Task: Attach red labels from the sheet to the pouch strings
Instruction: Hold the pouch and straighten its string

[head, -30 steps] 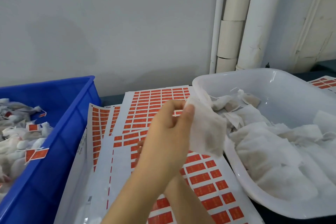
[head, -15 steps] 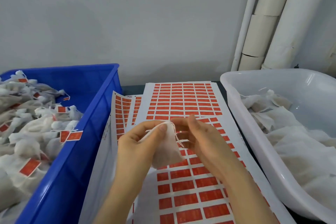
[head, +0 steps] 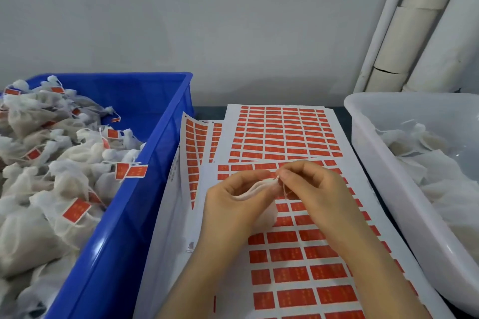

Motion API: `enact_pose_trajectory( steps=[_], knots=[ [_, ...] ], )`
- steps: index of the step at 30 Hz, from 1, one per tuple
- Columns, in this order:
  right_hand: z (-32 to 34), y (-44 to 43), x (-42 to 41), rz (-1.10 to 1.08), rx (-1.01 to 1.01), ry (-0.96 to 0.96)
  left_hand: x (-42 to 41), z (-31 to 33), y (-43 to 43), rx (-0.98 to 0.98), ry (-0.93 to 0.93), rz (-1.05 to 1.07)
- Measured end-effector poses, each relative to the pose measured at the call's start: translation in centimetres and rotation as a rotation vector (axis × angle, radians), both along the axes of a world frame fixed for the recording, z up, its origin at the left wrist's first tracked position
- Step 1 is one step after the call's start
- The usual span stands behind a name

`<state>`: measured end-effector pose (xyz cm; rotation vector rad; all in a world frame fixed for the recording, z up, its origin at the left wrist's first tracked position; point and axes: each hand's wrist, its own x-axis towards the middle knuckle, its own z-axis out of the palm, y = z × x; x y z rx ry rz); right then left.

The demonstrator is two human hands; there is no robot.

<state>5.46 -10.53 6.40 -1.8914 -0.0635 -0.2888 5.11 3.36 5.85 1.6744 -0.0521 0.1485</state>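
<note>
Both hands are over the near label sheet (head: 238, 300), centre of the tabletop (head: 207, 112).

- Left hand (head: 233, 202): fingers are curled round 1 small white pouch (head: 269, 217), and the thumb and fingertips pinch its gathered top. The pouch body hangs under the palm, just above the sheet.
- Right hand (head: 313, 189): thumb and forefinger pinch the pouch string (head: 285, 190), right beside the left fingertips.
- Red labels (head: 295, 274) sit in rows on the near sheet. We note a 2nd sheet (head: 282, 132) farther back, with its near edge under the first.
- Blue bin (head: 155, 163), left: it is heaped with labelled pouches (head: 64, 179), with red tags on their strings.
- White tub (head: 383, 184), right: it holds loose white pouches (head: 440, 189).
- Pale pipes (head: 427, 33) stand against the far right wall.
</note>
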Motion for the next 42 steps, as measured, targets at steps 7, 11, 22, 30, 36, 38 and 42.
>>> enact_pose_trajectory(
  steps=[7,11,22,30,36,38,42],
  knots=[
    [-0.1,0.4,0.0,0.013,-0.124,-0.078,0.1,-0.5,-0.3,0.039,0.035,0.039],
    [-0.1,0.7,-0.1,0.005,-0.162,-0.116,0.1,-0.6,-0.5,0.056,0.027,0.067],
    [-0.2,0.6,0.1,-0.114,-0.107,-0.028,0.2,-1.3,-0.9,0.129,0.025,0.15],
    [0.2,0.8,-0.1,-0.155,0.141,0.105,-0.1,-1.6,-1.0,0.143,-0.004,0.108],
    [1.3,1.3,-0.6,0.047,0.53,0.188,-0.2,-1.5,-0.9,0.113,-0.018,-0.001],
    [1.3,1.3,-0.7,0.059,0.508,0.173,-0.4,-1.3,-0.9,0.116,-0.043,-0.016],
    [1.4,1.4,-0.7,0.068,0.556,0.163,-0.4,-1.2,-0.9,0.135,-0.112,0.056]
  ],
)
